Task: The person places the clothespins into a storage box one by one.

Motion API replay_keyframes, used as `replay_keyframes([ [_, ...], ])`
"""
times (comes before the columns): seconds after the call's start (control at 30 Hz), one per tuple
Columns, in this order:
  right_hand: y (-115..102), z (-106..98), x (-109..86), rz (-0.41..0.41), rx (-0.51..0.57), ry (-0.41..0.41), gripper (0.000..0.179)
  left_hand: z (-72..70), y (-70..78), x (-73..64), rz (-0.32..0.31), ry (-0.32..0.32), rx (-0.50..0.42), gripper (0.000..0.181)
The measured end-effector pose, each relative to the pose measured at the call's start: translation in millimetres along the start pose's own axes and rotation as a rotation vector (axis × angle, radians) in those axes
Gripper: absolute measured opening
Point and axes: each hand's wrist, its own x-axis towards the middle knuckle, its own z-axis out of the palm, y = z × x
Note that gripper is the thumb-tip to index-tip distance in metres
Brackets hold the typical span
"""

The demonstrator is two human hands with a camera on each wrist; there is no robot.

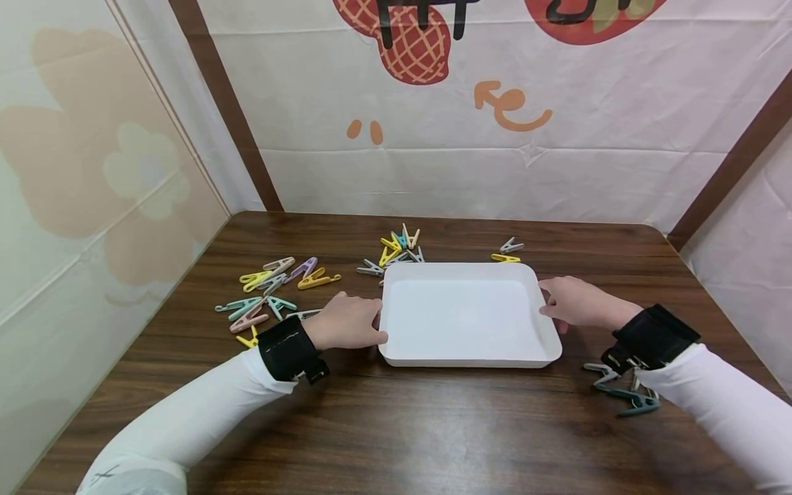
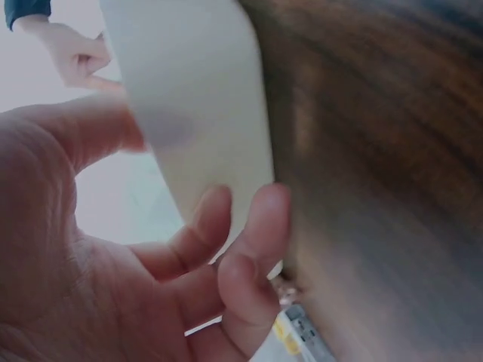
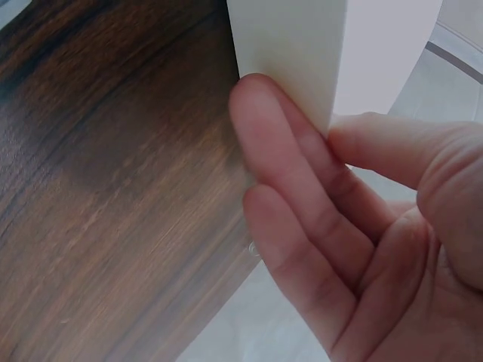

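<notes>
A shallow white rectangular tray (image 1: 464, 313) sits in the middle of the wooden table, its plain inside facing up. My left hand (image 1: 348, 322) holds the left end, thumb at the rim and fingers bent against the outer wall. At the right end, my right hand (image 1: 577, 301) pinches the tray wall between thumb and fingers. In the left wrist view, the tray's outer side (image 2: 200, 98) rises beside the fingers. The right wrist view shows the thumb on the rim near a corner of the tray (image 3: 294, 60), with fingers along the outside.
Several coloured clothespins lie left of the tray, among them a purple clothespin (image 1: 303, 269). More clothespins, including a yellow clothespin (image 1: 390, 243), cluster behind it. Another yellow clothespin (image 1: 505, 258) lies back right. A dark green clothespin (image 1: 637, 403) is by the right forearm. A printed curtain (image 1: 433, 179) hangs behind.
</notes>
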Motion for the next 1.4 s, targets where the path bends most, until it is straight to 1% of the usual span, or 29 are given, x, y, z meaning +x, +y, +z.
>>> replay_keyframes([
  [0.13, -1.8, 0.4, 0.4, -0.011, -0.002, 0.002, 0.052, -4.6, -4.6, 4.4, -0.023, -0.013, 0.010, 0.025],
  [0.27, -2.0, 1.6, 0.6, -0.015, 0.007, 0.003, 0.054, -6.6, -12.1, 18.4, -0.078, -0.012, -0.015, 0.028],
  [0.4, -0.9, 4.4, -0.7, -0.005, 0.041, -0.008, 0.055, -7.4, -19.0, 36.8, -0.126, -0.029, -0.080, 0.029],
  [0.47, -0.3, 6.2, -1.7, -0.001, 0.063, -0.010, 0.054, -8.0, -20.9, 44.9, -0.148, -0.047, -0.117, 0.029],
  [0.57, -0.3, 9.0, -3.1, 0.001, 0.088, -0.011, 0.054, -8.8, -23.2, 54.4, -0.179, -0.073, -0.166, 0.028],
  [0.73, -4.0, 10.7, -6.5, 0.004, 0.090, -0.009, 0.054, -7.6, -27.8, 67.0, -0.219, -0.089, -0.228, 0.026],
  [0.8, -5.0, 10.7, -8.0, 0.003, 0.087, -0.006, 0.054, -6.7, -29.5, 69.8, -0.221, -0.089, -0.249, 0.026],
  [0.93, -4.9, 11.1, -9.9, -0.001, 0.088, 0.001, 0.054, -6.0, -30.5, 71.5, -0.218, -0.092, -0.269, 0.031],
  [1.13, -6.0, 11.6, -9.5, 0.006, 0.081, 0.007, 0.054, -6.8, -28.1, 72.3, -0.253, -0.102, -0.255, 0.033],
  [1.23, -7.0, 10.5, -9.3, 0.011, 0.056, 0.014, 0.054, -6.4, -27.8, 73.4, -0.267, -0.110, -0.246, 0.035],
  [1.4, -6.9, 8.3, -10.8, 0.024, -0.015, 0.030, 0.055, -4.8, -28.4, 77.6, -0.260, -0.110, -0.228, 0.035],
])
